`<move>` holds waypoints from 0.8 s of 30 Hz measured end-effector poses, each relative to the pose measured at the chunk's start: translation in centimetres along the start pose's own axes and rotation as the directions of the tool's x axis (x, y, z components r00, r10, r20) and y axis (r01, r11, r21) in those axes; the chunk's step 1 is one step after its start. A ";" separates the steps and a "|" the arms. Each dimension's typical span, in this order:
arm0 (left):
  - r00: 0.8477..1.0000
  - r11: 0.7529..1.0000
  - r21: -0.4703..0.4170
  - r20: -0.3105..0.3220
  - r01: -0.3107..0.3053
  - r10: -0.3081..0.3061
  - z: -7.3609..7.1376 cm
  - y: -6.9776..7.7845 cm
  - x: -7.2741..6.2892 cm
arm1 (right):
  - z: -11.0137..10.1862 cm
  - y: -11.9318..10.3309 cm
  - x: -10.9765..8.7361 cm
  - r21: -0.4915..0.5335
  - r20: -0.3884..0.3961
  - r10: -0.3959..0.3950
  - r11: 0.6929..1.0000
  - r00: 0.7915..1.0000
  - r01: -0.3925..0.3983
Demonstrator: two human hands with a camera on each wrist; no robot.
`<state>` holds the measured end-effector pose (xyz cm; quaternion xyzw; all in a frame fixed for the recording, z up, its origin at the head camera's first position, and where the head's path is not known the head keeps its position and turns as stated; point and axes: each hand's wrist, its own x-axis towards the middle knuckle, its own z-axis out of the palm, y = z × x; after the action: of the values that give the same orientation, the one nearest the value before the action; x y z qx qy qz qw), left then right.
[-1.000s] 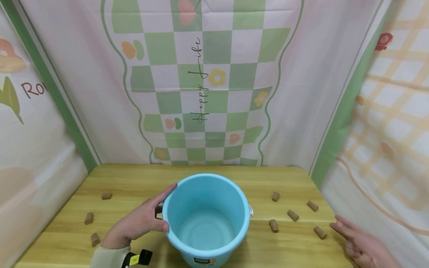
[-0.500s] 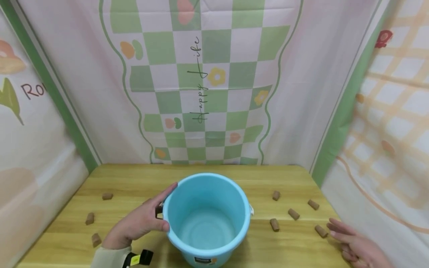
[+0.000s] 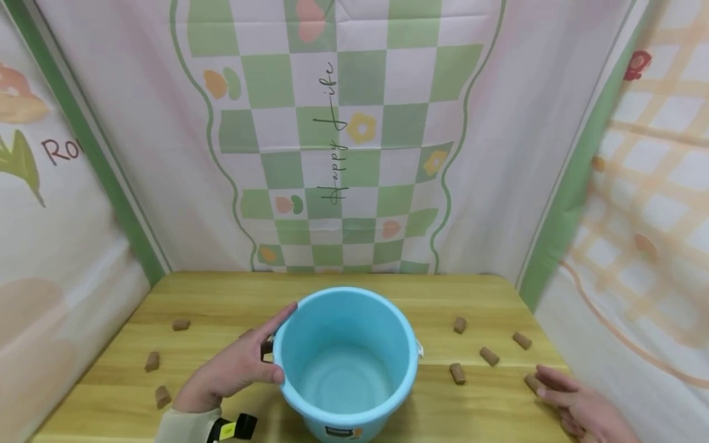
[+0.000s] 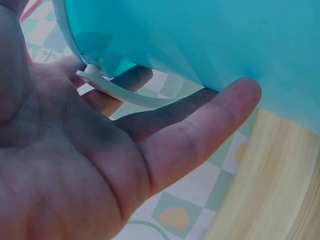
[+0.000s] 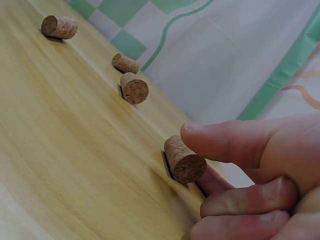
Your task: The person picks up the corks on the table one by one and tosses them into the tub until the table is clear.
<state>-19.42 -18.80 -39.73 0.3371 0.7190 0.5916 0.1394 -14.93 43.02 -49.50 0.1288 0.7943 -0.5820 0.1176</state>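
In the head view my left hand holds the near-left rim of a light blue bucket, thumb at the rim and fingers along the outer wall. Seen from the left wrist, the fingers reach beside the bucket's white handle. Over on the right, my right hand has its thumb and index finger spread on either side of a cork lying on the table. The thumb tip overlaps the cork's upper edge in the right wrist view; the other fingers are bent in.
Several more corks lie right of the bucket, among them a near cork and a far cork. More lie on the left, such as one cork. The wooden table ends at printed curtains behind and at both sides.
My right hand has moved left, and its thumb and index finger now straddle the rightmost cork. The left hand keeps its place on the bucket.
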 end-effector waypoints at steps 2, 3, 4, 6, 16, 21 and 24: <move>1.000 1.000 0.013 -0.001 -0.005 0.005 0.0 0.0 0.1 | 0.1 -0.1 -0.1 0.021 -0.004 -0.001 1.000 1.000 0.001; 1.000 1.000 0.017 -0.002 -0.004 0.004 0.1 0.0 0.1 | 0.2 0.0 -0.2 0.039 -0.002 -0.009 0.999 1.000 0.009; 1.000 1.000 0.020 -0.002 -0.002 0.002 0.1 0.0 0.1 | 0.3 -0.1 -0.3 0.053 -0.004 -0.008 0.999 1.000 0.008; 1.000 1.000 0.027 -0.002 -0.002 0.002 0.1 0.0 0.2 | 0.4 -0.1 -0.5 0.040 -0.012 -0.020 0.999 1.000 0.020; 1.000 0.999 0.035 -0.003 0.000 0.000 0.1 0.0 0.1 | 0.9 -0.4 -0.2 -0.048 -0.093 0.006 0.999 0.996 -0.010; 1.000 1.000 0.025 -0.004 -0.004 0.004 0.1 0.1 -0.1 | 1.2 -0.9 0.2 -0.093 -0.121 0.037 0.994 0.992 -0.048; 1.000 1.000 0.028 -0.002 -0.010 0.011 0.0 0.1 -0.1 | 1.3 -1.0 0.4 -0.133 -0.114 0.030 0.990 0.993 -0.045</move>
<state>-19.29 -18.82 -39.65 0.3420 0.7255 0.5827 0.1306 -15.62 41.52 -49.08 0.1676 0.8346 -0.5165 0.0925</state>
